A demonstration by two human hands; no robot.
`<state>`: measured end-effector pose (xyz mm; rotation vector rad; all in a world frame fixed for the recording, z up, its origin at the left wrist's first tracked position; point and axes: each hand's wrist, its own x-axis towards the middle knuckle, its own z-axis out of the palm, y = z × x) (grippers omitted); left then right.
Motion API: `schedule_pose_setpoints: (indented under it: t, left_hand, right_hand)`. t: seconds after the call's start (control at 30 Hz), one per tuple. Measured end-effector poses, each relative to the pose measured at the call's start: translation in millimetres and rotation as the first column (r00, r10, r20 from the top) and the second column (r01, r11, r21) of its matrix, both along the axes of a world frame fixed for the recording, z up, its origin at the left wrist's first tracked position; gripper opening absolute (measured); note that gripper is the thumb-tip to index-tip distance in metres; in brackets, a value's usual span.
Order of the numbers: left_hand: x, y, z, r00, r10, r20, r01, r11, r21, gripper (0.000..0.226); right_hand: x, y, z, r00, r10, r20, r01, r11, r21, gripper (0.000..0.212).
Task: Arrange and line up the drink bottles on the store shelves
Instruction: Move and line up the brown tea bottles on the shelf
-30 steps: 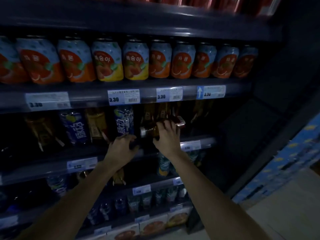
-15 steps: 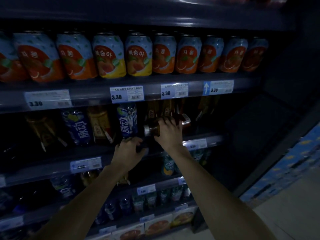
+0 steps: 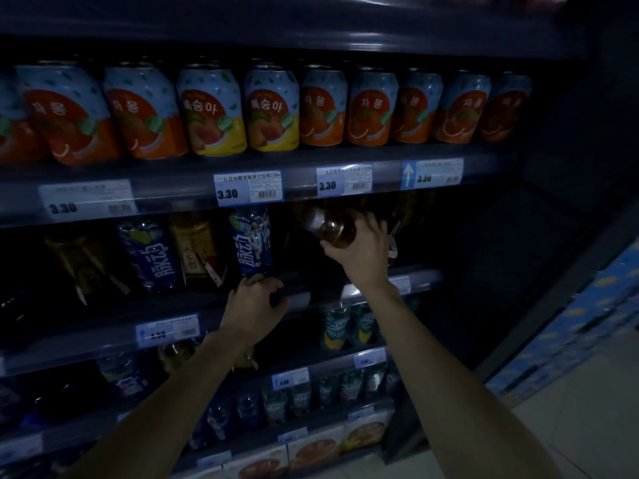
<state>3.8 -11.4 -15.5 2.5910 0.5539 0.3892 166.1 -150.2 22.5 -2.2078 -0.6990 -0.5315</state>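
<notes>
While reaching into dim store shelving, head view:
Right hand [image 3: 363,250]: closing around an amber bottle [image 3: 333,228], fingers wrapping its body; holding it tilted, nearly on its side, cap end pointing left, up under the edge of the can shelf.
Amber bottle, place: hanging in the air at the second shelf level, right of the blue bottle [image 3: 251,242], not resting on the shelf board.
Left hand [image 3: 254,307]: curling loosely at the front edge of the second shelf [image 3: 103,316], just below the blue bottle; fingertips lying near that bottle's base, contact too dark to tell; holding nothing visible.
Blue bottle: standing upright at the shelf front, white lettering facing out.
Second shelf, left part: showing another blue bottle [image 3: 148,254] between two amber bottles, all leaning a little; far-left stock fading into shadow.
Top shelf: carrying a row of cans [image 3: 321,105] side by side, orange labels at left and right, two yellow-based ones [image 3: 271,110] in the middle.
Price tags [image 3: 248,189]: hanging along the can shelf edge, reading 3.30.
Lower shelves: holding green-labelled bottles [image 3: 337,328] right of the left forearm, smaller bottles below, boxed goods at the near bottom; detail too dim.
Far right: showing blue cartons [image 3: 587,323] stacked on a pale floor.
</notes>
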Motion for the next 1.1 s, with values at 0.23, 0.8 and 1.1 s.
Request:
schedule_pose_setpoints:
  t: [0.23,0.8,1.1]
  left_hand:
    - [3.9,-4.6,-1.0,1.0,0.027,0.006,-0.027,0.998,0.053,0.038]
    - [6.7,-17.6,-6.9,0.999,0.044,0.026,-0.047,0.992,0.12,0.042]
    - [3.6,-19.3,-12.0,0.996,0.069,0.056,-0.078,0.979,0.186,0.042]
  right_hand:
    - [12.7,-25.5,6.9,0.968,0.105,-0.227,0.014,0.883,0.469,0.059]
    - [18.7,-32.8,-15.6,0.913,0.168,-0.371,0.132,0.739,0.66,0.063]
    - [15.8,-19.2,-45.3,0.938,-0.073,-0.338,0.245,0.83,0.501,0.069]
